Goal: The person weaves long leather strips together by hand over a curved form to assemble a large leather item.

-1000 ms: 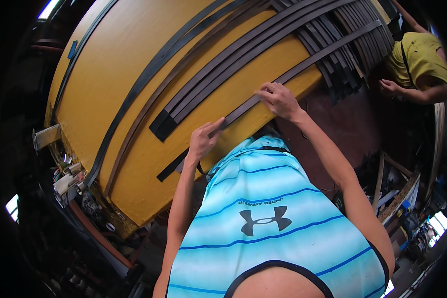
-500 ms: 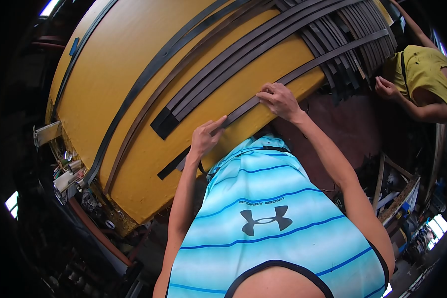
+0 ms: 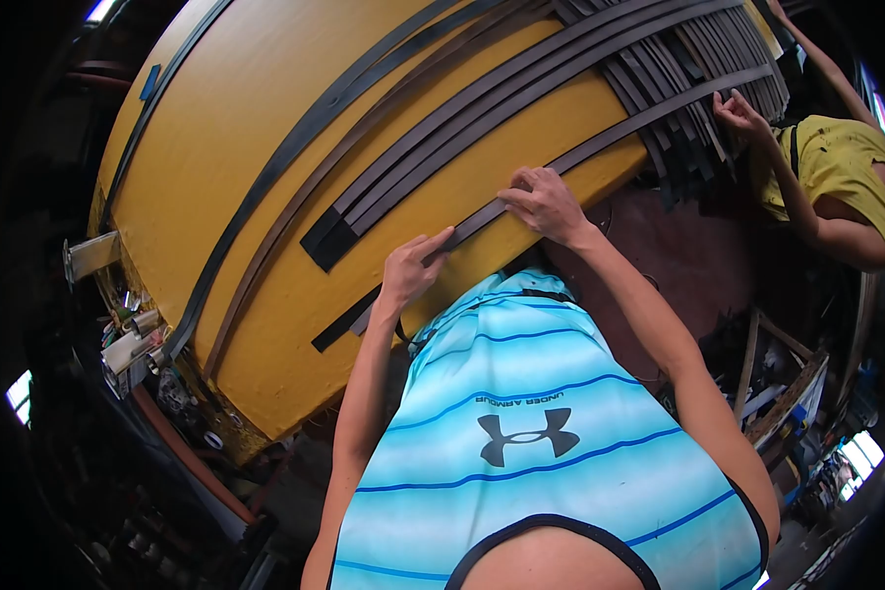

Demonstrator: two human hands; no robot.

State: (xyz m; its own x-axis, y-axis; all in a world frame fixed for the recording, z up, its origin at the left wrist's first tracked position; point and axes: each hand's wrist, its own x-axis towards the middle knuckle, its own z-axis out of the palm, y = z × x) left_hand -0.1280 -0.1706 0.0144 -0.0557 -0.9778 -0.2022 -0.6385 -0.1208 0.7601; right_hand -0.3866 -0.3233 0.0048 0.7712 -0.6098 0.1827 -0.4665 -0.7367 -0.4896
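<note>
A long dark leather-like strip (image 3: pixel 477 221) runs slantwise along the near edge of the yellow table (image 3: pixel 501 128). My left hand (image 3: pixel 410 268) is closed around it toward its lower-left end, the index finger lying along its top. Farther up, my right hand (image 3: pixel 543 204) pinches the same strip between thumb and curled fingers. Beyond my hands lie several parallel strips (image 3: pixel 442 118) with a black end piece (image 3: pixel 329 243). The held strip's far end rests across a row of crosswise strips (image 3: pixel 698 79).
At the right, a co-worker in a yellow shirt (image 3: pixel 836 177) has one hand (image 3: pixel 740 113) by the strip's far end. Longer dark bands (image 3: pixel 265 187) curve over the table's far side. A metal clamp-like fitting (image 3: pixel 92 256) juts from the left edge; a wooden frame (image 3: pixel 787 383) stands at right.
The co-worker's near hand has risen toward the strip's far end, and their body has shifted slightly lower in view. My right hand has slid slightly left along the strip; my left hand barely moves.
</note>
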